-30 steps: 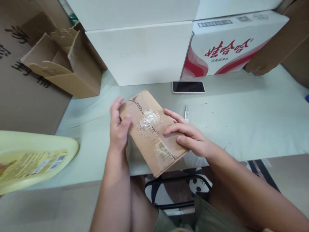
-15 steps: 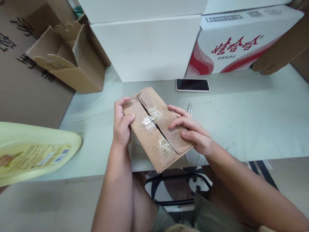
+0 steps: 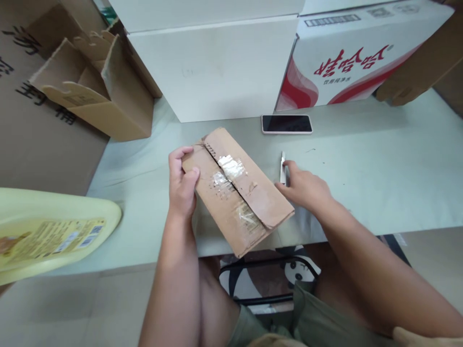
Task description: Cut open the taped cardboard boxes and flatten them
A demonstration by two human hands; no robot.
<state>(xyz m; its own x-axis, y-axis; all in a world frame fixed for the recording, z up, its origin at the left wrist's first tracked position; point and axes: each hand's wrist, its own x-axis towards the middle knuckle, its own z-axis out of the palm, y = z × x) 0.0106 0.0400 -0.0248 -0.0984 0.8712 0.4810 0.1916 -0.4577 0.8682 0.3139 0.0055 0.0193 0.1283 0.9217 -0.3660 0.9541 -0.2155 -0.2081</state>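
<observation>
the left hand (image 3: 181, 183) is holding the small cardboard box (image 3: 258, 188) by its far left end, in the middle of the frame; its thumb is pressing on the top face and its fingers are curling round the edge. the box is sitting at a slant, its long side running from upper left to lower right, and strips of clear tape (image 3: 232, 166) are clinging to its top on both sides of the dark seam.

right of the box, the right hand (image 3: 306, 187) is reaching down to the cutter (image 3: 282, 168), its thumb and forefinger standing narrow about the handle; i cannot tell if they are gripping it firmly. the cutter is lying on the table (image 3: 383, 154), its tip pointing to the top of the frame.

above it, a phone (image 3: 287, 124) is lying face up before a white box (image 3: 224, 72) and a red and white box (image 3: 343, 82). an open carton (image 3: 126, 106) is standing at upper left, and a yellow jug (image 3: 83, 205) is filling the lower left edge.
</observation>
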